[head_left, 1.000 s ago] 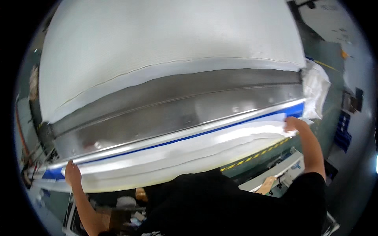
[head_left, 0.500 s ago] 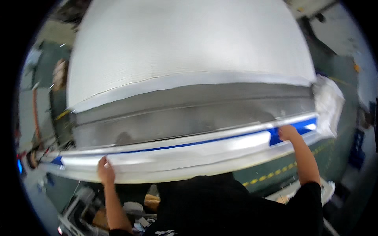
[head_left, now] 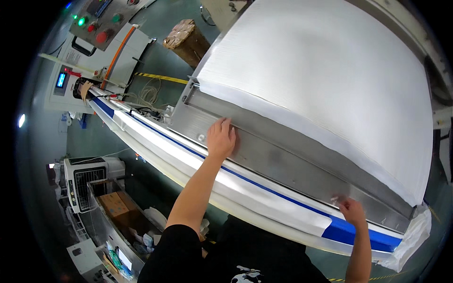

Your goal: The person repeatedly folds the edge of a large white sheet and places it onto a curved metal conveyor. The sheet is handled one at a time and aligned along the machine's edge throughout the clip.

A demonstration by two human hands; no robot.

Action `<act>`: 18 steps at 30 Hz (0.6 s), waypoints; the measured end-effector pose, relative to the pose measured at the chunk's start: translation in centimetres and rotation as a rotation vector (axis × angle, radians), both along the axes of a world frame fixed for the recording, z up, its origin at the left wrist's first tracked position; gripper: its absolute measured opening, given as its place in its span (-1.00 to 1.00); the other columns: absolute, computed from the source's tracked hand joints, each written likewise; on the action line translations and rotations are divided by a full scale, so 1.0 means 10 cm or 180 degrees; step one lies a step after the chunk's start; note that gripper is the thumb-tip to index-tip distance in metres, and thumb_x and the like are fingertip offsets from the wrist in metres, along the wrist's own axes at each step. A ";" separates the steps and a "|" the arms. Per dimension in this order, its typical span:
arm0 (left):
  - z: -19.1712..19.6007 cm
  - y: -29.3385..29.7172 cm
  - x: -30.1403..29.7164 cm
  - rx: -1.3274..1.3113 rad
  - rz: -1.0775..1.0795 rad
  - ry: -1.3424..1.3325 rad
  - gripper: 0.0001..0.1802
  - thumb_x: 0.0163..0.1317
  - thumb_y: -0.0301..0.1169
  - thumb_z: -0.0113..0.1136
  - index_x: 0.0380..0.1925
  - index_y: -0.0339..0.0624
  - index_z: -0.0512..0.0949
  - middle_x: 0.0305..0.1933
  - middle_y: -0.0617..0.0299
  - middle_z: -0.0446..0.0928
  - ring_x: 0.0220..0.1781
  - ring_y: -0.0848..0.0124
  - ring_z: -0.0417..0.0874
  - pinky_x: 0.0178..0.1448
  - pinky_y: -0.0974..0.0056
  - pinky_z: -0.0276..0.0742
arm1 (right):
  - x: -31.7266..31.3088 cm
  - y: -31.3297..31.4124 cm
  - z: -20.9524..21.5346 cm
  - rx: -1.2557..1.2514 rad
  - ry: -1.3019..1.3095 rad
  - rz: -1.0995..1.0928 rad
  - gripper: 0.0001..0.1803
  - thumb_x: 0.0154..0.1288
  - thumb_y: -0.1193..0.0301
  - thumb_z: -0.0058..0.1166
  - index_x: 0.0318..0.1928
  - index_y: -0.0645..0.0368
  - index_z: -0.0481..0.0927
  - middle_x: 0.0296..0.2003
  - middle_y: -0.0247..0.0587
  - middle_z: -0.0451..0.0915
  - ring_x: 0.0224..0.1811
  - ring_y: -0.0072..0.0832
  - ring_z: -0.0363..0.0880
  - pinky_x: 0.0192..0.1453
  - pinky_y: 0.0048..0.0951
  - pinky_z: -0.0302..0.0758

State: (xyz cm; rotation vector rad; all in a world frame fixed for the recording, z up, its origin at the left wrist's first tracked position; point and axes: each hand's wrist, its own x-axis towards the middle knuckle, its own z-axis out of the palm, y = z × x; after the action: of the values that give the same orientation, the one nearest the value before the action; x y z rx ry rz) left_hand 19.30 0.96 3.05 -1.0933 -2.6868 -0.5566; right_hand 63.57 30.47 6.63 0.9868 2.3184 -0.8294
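Left hand (head_left: 221,137) lies flat, fingers spread, on the metal plate (head_left: 283,155).

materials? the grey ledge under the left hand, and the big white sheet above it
Grey ledge: looks like brushed metal, dull sheen with smudges and a screw head near the left hand. White sheet: likely woven or nonwoven fabric, matte with fine ribbing; could be paper.

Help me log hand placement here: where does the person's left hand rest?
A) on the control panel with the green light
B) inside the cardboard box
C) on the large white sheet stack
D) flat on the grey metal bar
D: the left hand lies flat on the grey metal bar, beside the blue stripe and below the white sheet stack.
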 end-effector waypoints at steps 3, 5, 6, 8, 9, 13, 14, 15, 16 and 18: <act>-0.13 0.01 -0.35 0.0026 -0.0039 0.0095 -0.58 0.15 -0.34 0.11 0.02 -0.22 0.42 0.08 0.03 0.41 0.13 0.06 0.41 0.24 0.00 0.26 | -1.06 -0.26 0.05 -0.0213 0.0323 0.0216 -0.76 0.18 0.23 0.05 -0.28 0.13 0.58 -0.38 -0.02 0.62 -0.32 -0.10 0.59 -0.25 -0.17 0.48; -0.22 -0.01 -0.50 -0.0031 -0.0169 0.0064 -0.57 0.17 -0.31 0.09 0.05 -0.21 0.40 0.11 0.00 0.39 0.17 0.05 0.38 0.26 -0.01 0.24 | -1.83 -0.42 0.11 -0.0298 0.0645 0.0451 -0.75 0.20 0.23 0.02 -0.27 0.14 0.57 -0.37 -0.02 0.61 -0.31 -0.10 0.58 -0.24 -0.17 0.47; -0.25 -0.01 -0.56 -0.0014 -0.0248 0.0072 -0.56 0.19 -0.29 0.08 0.06 -0.21 0.39 0.13 -0.02 0.38 0.19 0.04 0.37 0.28 -0.02 0.23 | -2.21 -0.51 0.13 -0.0335 0.0726 0.0539 -0.74 0.21 0.22 0.01 -0.27 0.15 0.56 -0.37 -0.03 0.61 -0.30 -0.10 0.57 -0.23 -0.18 0.47; -0.30 -0.03 -0.62 0.0004 -0.0296 0.0057 -0.53 0.19 -0.26 0.07 0.09 -0.21 0.37 0.15 0.00 0.37 0.24 0.05 0.34 0.32 -0.02 0.19 | -2.96 -0.65 0.18 -0.0479 0.0828 0.0670 -0.75 0.21 0.24 0.00 -0.26 0.15 0.56 -0.38 -0.04 0.61 -0.30 -0.11 0.57 -0.21 -0.20 0.47; -0.31 -0.04 -0.63 0.0046 -0.0330 0.0033 -0.51 0.19 -0.25 0.07 0.10 -0.21 0.36 0.16 0.00 0.37 0.26 0.06 0.32 0.34 -0.01 0.17 | -3.30 -0.75 0.20 -0.0402 0.1175 0.0717 -0.75 0.21 0.25 0.00 -0.25 0.16 0.56 -0.38 -0.04 0.61 -0.29 -0.12 0.57 -0.20 -0.21 0.48; -0.36 -0.06 -0.67 0.0059 -0.0258 -0.0255 -0.47 0.17 -0.22 0.07 0.13 -0.21 0.35 0.18 0.01 0.35 0.29 0.07 0.30 0.36 -0.01 0.14 | -4.59 -0.97 0.14 -0.0446 0.1834 0.0772 -0.76 0.21 0.29 0.04 -0.21 0.17 0.56 -0.38 -0.12 0.62 -0.33 -0.25 0.59 -0.19 -0.31 0.49; -0.36 -0.07 -0.68 0.0077 -0.0262 -0.0293 -0.46 0.17 -0.21 0.07 0.13 -0.21 0.35 0.19 0.01 0.35 0.29 0.08 0.30 0.36 -0.01 0.14 | -4.89 -1.01 0.10 -0.0490 0.1976 0.0773 -0.75 0.22 0.29 0.07 -0.18 0.18 0.56 -0.39 -0.19 0.63 -0.38 -0.35 0.58 -0.21 -0.38 0.49; -0.36 -0.07 -0.69 0.0116 -0.0266 -0.0325 -0.46 0.17 -0.21 0.07 0.13 -0.21 0.35 0.20 0.01 0.34 0.30 0.08 0.30 0.36 -0.01 0.14 | -5.16 -1.03 0.07 -0.0424 0.2035 0.0843 -0.74 0.21 0.29 0.07 -0.19 0.19 0.56 -0.39 -0.18 0.63 -0.37 -0.36 0.59 -0.20 -0.39 0.49; -0.36 -0.08 -0.69 0.0091 -0.0273 -0.0377 -0.46 0.17 -0.21 0.07 0.13 -0.21 0.35 0.20 0.01 0.34 0.30 0.07 0.29 0.36 -0.01 0.14 | -5.39 -1.05 0.03 -0.0346 0.1991 0.0877 -0.74 0.20 0.29 0.08 -0.19 0.20 0.56 -0.38 -0.18 0.64 -0.36 -0.37 0.59 -0.20 -0.40 0.49; -0.36 -0.08 -0.71 0.0097 -0.0263 -0.0490 -0.45 0.16 -0.20 0.08 0.14 -0.20 0.35 0.21 0.00 0.32 0.30 0.06 0.29 0.36 -0.02 0.14 | -5.75 -1.08 -0.03 -0.0364 0.2149 0.0918 -0.78 0.16 0.31 0.07 -0.26 0.16 0.60 -0.40 -0.15 0.64 -0.33 -0.24 0.61 -0.17 -0.30 0.51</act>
State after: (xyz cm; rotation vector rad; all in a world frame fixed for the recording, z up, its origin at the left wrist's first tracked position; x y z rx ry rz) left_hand 12.22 0.16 -0.55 -1.2044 -2.7618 -0.7217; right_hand 6.07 19.69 6.31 0.3225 2.8240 -1.2965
